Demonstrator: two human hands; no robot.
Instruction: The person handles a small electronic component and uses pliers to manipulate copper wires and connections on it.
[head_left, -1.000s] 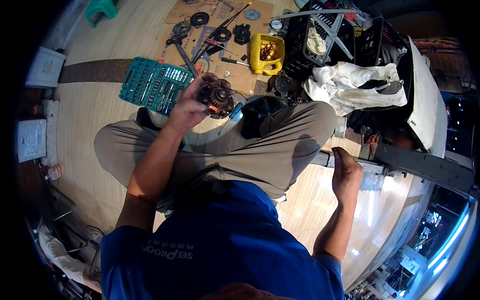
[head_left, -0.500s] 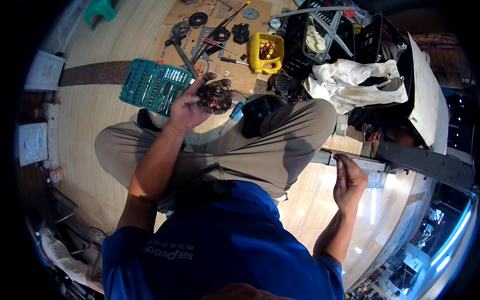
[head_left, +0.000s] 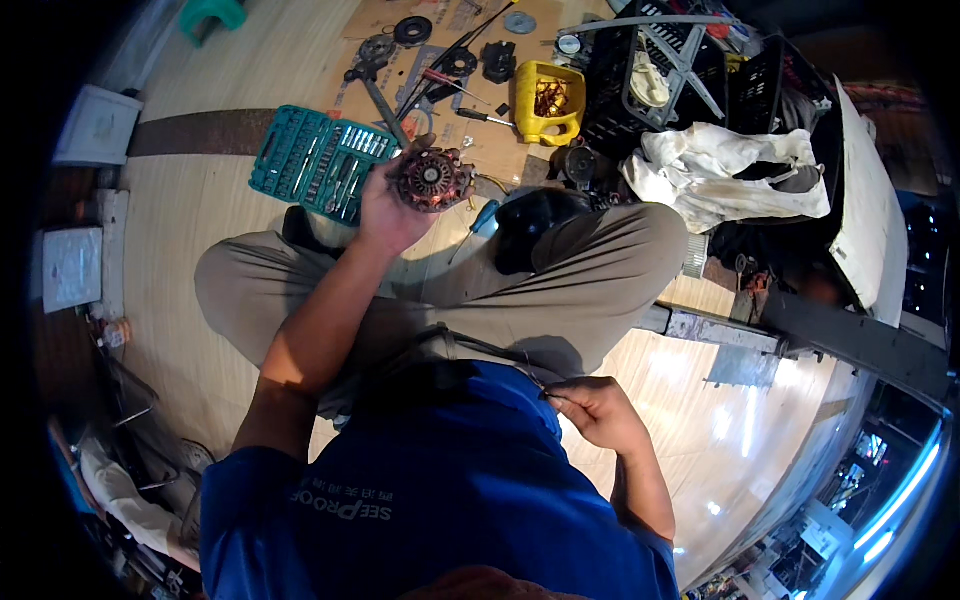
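Note:
Raised over the gap between my legs, my left hand (head_left: 393,212) is closed around a copper-wound motor armature (head_left: 432,178). Its round end, with a ring of slots and a pale centre, faces up, and reddish coils show around the rim. My right hand (head_left: 600,412) is at my waist on the right, thumb and fingers pinched together. From the pinch a thin wire (head_left: 532,374) rises over my lap; its far end is too fine to follow. A blue-handled screwdriver (head_left: 486,215) lies on the floor beyond my lap, near the armature.
A green socket set case (head_left: 318,165) lies unfolded at the left. On the cardboard (head_left: 405,75) ahead are a hammer (head_left: 382,103), screwdrivers and round parts. A cut yellow jug (head_left: 550,100) holds copper scraps. Black crates (head_left: 640,85) and a white cloth (head_left: 725,180) fill the right.
My right hand has come in from the far right down to my waist, still pinched. In my left hand the armature has tilted so its end face shows more fully.

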